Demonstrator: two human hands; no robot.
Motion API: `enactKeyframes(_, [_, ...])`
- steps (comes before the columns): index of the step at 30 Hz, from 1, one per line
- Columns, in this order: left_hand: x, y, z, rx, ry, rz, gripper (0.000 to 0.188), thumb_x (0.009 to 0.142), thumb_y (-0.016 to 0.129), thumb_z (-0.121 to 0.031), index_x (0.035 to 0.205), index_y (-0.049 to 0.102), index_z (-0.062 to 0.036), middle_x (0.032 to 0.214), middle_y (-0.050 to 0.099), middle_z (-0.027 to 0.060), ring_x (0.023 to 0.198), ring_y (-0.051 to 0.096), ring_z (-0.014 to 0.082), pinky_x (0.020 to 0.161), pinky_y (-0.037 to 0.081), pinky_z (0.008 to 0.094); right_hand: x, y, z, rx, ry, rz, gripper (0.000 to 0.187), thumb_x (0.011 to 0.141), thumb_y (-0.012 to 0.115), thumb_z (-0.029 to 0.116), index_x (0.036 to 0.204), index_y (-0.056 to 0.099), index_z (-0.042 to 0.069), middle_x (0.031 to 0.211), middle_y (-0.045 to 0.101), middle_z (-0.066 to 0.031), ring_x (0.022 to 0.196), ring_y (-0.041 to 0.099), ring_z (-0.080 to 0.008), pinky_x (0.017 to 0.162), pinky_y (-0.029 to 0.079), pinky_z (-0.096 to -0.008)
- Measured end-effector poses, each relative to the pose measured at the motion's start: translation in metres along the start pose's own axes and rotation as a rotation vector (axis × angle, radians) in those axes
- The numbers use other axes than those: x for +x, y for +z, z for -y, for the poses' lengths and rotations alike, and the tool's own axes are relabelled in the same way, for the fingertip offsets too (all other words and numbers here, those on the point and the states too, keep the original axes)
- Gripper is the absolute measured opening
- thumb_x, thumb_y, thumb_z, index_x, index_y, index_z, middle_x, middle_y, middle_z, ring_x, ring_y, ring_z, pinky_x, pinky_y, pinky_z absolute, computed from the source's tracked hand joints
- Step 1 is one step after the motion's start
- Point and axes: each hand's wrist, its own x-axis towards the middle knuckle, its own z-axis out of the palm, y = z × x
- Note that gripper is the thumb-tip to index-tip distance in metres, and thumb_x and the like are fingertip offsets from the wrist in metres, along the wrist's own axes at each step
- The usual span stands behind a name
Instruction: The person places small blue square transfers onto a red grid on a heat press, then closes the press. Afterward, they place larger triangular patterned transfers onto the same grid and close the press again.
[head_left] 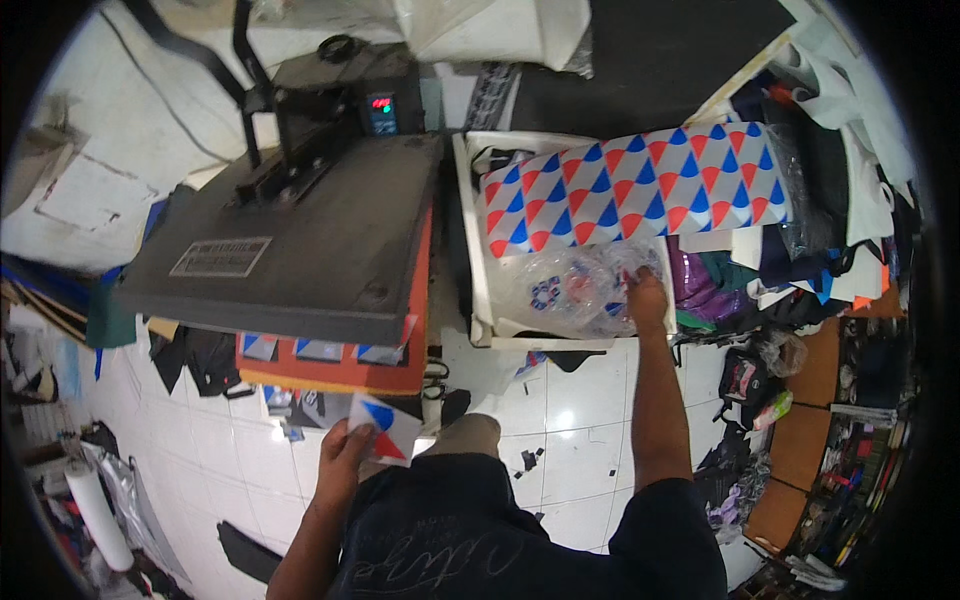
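My left hand (pixel 347 446) pinches a small white printed piece (pixel 385 428) with blue and red shapes, held in front of the heat press (pixel 290 240). Under the press's raised dark upper plate, several similar printed pieces (pixel 318 350) lie in a row on an orange-brown pad (pixel 300 374). To the right, my right hand (pixel 646 298) reaches into a white tray (pixel 482 290). Its fingers are closed at crumpled clear plastic film (pixel 580 285) with red and blue motifs; the fingertips are partly hidden. Across the tray's far side lies a long sheet (pixel 640 185) patterned in red, blue and grey.
Black-handled scissors (pixel 436 376) lie beside the press. Heaped fabric (pixel 715 285) borders the tray on the right. A black bag (pixel 745 385) and brown shelves (pixel 805 430) stand at the right. Dark scraps (pixel 528 460) lie on the white tiled floor.
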Motion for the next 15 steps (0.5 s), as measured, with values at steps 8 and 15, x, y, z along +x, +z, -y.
enactKeyframes(8, [0.007,-0.012,-0.001,0.116,0.069,0.117,0.057,0.093,0.058,0.007,0.145,0.037,-0.0015,0.116,0.067,0.0140,0.098,0.067,0.0168,0.088,0.052,0.0301,-0.048,-0.098,0.011,0.314,0.053,-0.142,0.036,0.091,0.070,0.032,0.112,0.069,0.004,0.090,0.073,-0.0148,0.081,0.069,-0.0313,0.069,0.053,-0.0424])
enactKeyframes(15, [0.010,-0.038,0.014,0.279,0.194,0.229,0.039,0.096,0.057,0.001,0.134,0.053,-0.0017,0.113,0.066,0.0118,0.096,0.065,0.0152,0.087,0.051,0.0293,-0.188,-0.174,0.181,1.301,0.179,0.376,0.017,0.095,0.069,0.024,0.104,0.070,0.009,0.081,0.067,0.0015,0.071,0.060,-0.0070,0.058,0.046,-0.0250])
